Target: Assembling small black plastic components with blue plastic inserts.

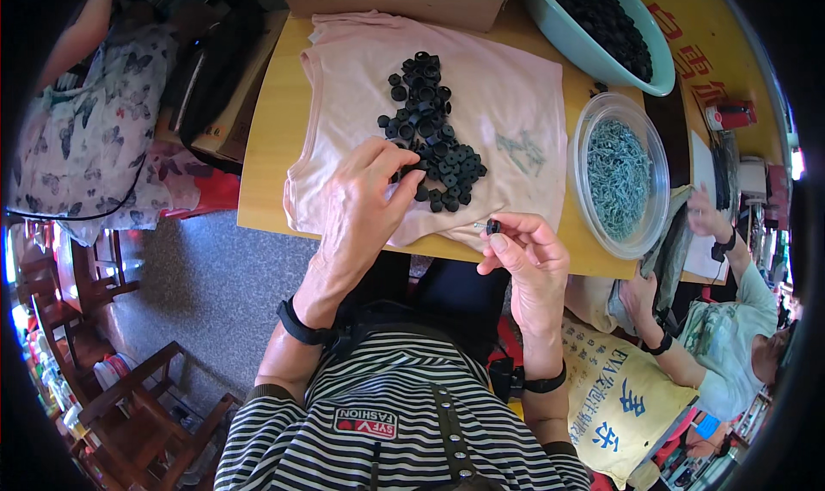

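Note:
A pile of small black plastic caps [430, 113] lies on a pale pink cloth [507, 87]. At the pile's near edge, my left hand [365, 194] has its thumb and index finger closed about one of the black caps, mostly hidden by the fingertips. My right hand [534, 267], just off the table's front edge, pinches another black cap [493, 227] between thumb and fingers. A thin silvery screw [479, 225] seems to stick out of its left side. Several loose screws [522, 153] lie on the cloth right of the pile.
A clear round tub [580, 177] full of screws stands at the right. Behind it is a pale green basin [666, 82] heaped with black caps. A cardboard box [395, 5] borders the far side. Another person [730, 336] handles grey cloth at the right.

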A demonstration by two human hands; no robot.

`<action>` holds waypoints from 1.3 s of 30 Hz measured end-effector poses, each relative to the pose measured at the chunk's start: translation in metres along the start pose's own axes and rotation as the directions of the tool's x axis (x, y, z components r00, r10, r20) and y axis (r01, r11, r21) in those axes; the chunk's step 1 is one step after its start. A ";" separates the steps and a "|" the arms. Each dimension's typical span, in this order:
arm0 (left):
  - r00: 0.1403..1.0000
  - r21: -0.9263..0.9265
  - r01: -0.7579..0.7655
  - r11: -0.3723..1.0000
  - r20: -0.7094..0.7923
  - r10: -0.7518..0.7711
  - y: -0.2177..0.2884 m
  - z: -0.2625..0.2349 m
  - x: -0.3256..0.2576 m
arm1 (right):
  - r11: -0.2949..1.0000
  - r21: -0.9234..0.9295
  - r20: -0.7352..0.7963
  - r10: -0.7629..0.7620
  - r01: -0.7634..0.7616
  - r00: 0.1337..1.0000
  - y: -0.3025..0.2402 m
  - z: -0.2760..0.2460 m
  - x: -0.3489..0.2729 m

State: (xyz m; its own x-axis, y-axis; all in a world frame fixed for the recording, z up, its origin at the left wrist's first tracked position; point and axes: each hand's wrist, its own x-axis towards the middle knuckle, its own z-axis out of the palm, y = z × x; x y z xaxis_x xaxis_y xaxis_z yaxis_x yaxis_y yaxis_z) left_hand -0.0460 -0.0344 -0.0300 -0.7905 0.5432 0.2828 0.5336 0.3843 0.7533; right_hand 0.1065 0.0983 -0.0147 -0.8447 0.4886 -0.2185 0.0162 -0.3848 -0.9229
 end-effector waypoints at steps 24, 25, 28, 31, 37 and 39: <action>0.930 -0.863 0.367 0.346 0.351 -0.111 0.019 0.007 -0.031 | 0.994 0.042 0.094 -0.102 0.099 0.990 -0.009 0.014 0.005; 0.927 -0.862 0.376 0.339 0.353 -0.129 0.020 0.008 -0.032 | 0.993 0.070 0.085 -0.104 0.098 0.991 -0.008 0.013 0.004; 0.912 -0.846 0.410 0.342 0.371 -0.175 0.028 0.007 -0.034 | 0.989 0.097 0.073 -0.118 0.110 0.990 -0.006 0.011 0.002; 0.907 -0.835 0.419 0.357 0.371 -0.198 0.029 0.009 -0.039 | 0.987 0.098 0.075 -0.133 0.126 0.988 -0.006 0.010 -0.002; 0.910 -0.859 0.410 0.305 0.366 -0.195 0.034 0.011 -0.041 | 0.979 0.204 0.107 -0.052 0.029 0.993 -0.010 0.005 -0.007; 0.909 -0.877 0.404 0.258 0.356 -0.216 0.035 0.011 -0.043 | 0.972 0.235 0.119 -0.024 -0.004 0.993 -0.009 0.002 -0.007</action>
State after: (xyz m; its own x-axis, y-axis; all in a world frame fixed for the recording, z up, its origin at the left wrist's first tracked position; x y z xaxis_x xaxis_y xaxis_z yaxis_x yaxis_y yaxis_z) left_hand 0.0097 -0.0363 -0.0220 -0.7271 0.6765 -0.1166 -0.4458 -0.3361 0.8296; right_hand 0.1111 0.0966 -0.0039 -0.9026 0.4010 -0.1566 -0.1063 -0.5602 -0.8215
